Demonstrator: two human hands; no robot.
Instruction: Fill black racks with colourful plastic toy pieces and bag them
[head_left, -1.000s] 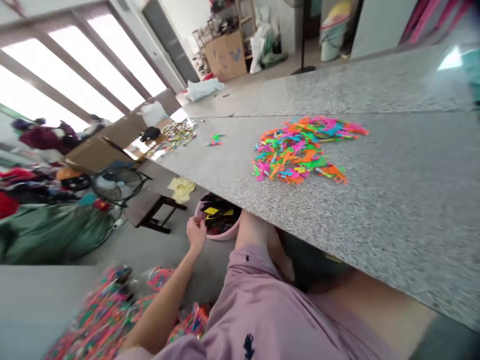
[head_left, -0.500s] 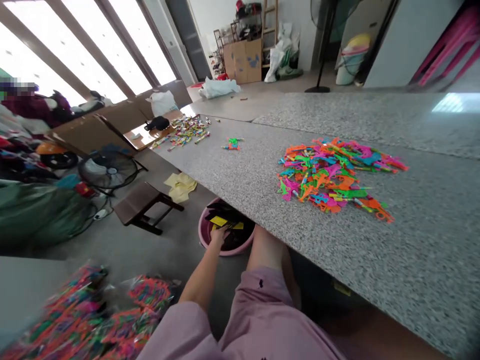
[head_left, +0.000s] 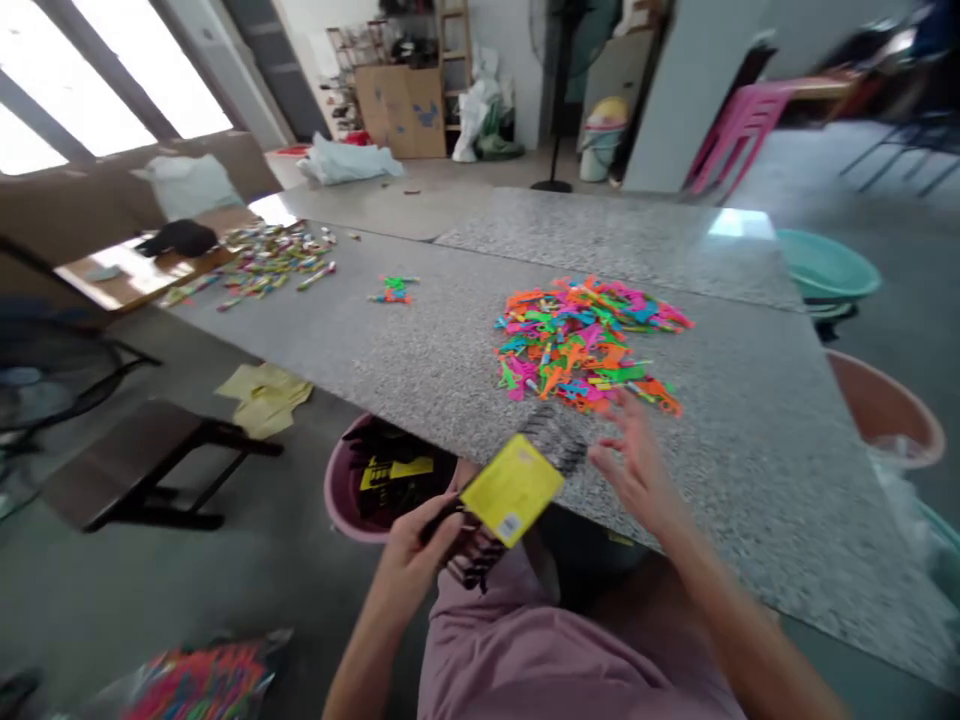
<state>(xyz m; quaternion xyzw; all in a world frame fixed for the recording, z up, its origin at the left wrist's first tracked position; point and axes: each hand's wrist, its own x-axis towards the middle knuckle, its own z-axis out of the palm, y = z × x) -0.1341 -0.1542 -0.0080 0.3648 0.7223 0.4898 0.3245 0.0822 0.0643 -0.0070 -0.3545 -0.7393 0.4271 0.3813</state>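
"While the left hand grips, where exactly is the thing it holds?"

"It's a black bundle of what look like thin strips, with a yellow card against it, held above the lap by the near edge of the desk. The thumb lies on top, pinching the left side; the other fingers are mostly hidden. The far end is blurred, so I can't tell how it finishes."

"And the right hand?"

"Its fingers are spread and hold nothing I can see. They hang near the front of the pile of bright plastic pieces; whether a fingertip touches, I can't tell."

"How would that bundle handle?"

"Light, I'd judge: a fairly stiff card, strips that may flex or snag. The card looks smooth and could slide, so I'd hold it where card and strips meet, pressing gently against creases."

"And room?"

"The desk edge slants past the bundle, so a low sweep could catch it. The pile bounds things ahead, and the pink tub sits lower, to the left. Speckled desk top spreads right of the pile, giving sideways room."
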